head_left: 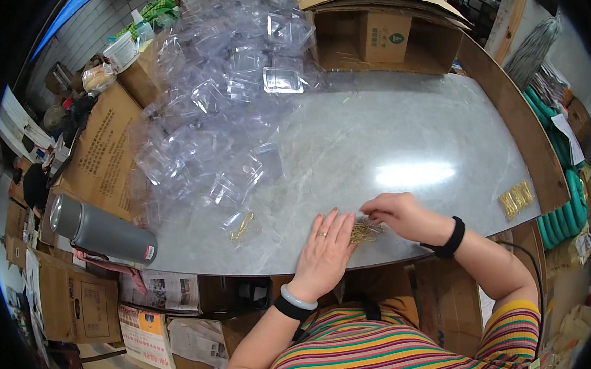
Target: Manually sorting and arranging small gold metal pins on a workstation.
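Looking down in the head view, we judge the step in hand to be sorting the small pile of thin gold pieces (364, 233), which lies on the table (348, 154) well to the right of the grey bottle (112, 229). Our left hand (326, 242), on the pile's bottle side, lies flat, fingers stretched; our right hand (409, 218), on the side farther from the bottle, has its fingertips drawn narrow, and we cannot tell whether they hold a piece. Next seems to call for a fine pinch while the left steadies. The pile's long axis looks roughly sideways from the bottle; the pieces cross, so we can name no pointing end.
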Available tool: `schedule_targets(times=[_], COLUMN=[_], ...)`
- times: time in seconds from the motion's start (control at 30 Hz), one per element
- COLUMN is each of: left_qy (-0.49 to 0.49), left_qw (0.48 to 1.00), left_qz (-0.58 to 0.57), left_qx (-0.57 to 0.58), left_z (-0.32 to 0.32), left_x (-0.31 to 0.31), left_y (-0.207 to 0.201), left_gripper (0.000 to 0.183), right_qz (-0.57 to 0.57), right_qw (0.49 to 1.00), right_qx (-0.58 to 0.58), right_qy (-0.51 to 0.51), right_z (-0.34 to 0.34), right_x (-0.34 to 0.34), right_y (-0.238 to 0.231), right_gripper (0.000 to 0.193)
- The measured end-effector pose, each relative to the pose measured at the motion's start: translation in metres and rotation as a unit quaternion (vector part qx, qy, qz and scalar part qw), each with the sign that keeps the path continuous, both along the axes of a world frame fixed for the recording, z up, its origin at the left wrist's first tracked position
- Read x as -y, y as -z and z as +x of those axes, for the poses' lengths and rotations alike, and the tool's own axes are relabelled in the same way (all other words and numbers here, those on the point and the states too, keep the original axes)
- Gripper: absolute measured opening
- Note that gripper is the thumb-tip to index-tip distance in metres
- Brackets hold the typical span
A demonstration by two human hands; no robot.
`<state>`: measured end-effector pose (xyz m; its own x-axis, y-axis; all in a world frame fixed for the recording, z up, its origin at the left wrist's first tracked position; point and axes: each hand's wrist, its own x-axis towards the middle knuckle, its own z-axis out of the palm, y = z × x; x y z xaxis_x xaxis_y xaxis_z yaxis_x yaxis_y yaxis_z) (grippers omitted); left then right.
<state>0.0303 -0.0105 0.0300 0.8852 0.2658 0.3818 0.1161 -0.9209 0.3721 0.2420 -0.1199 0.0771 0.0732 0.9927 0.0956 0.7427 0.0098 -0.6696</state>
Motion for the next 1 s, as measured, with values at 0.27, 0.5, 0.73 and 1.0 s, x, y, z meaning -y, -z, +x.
schedule_targets(times=[0.27,0.5,0.73,1.0], left_qy=[0.012,0.025,0.015,0.071], left_qw=[1.0,0.999,0.999,0.978], left_qz=[0.016,0.032,-0.034,-0.197], left_qx=[-0.005,-0.016,0.004,0.009], left_z=[0.002,0.004,-0.002,-0.02], left_x=[-0.001,-0.003,-0.002,-0.023], left_y=[0.0,0.0,0.003,-0.015], left_gripper=[0.059,0.061,0.074,0.098], right_qz=[0.032,0.144,0.102,0.079], right_qw=[0.975,0.969,0.98,0.984], right_qx=[-0.125,-0.037,0.115,0.129], right_qy=[0.182,0.196,0.13,0.094], right_z=[-0.05,-0.084,-0.06,-0.062], right_x=[0.08,0.035,0.033,0.028], right_y=[0.012,0.037,0.024,0.039], right_gripper=[0.046,0.052,0.076,0.052])
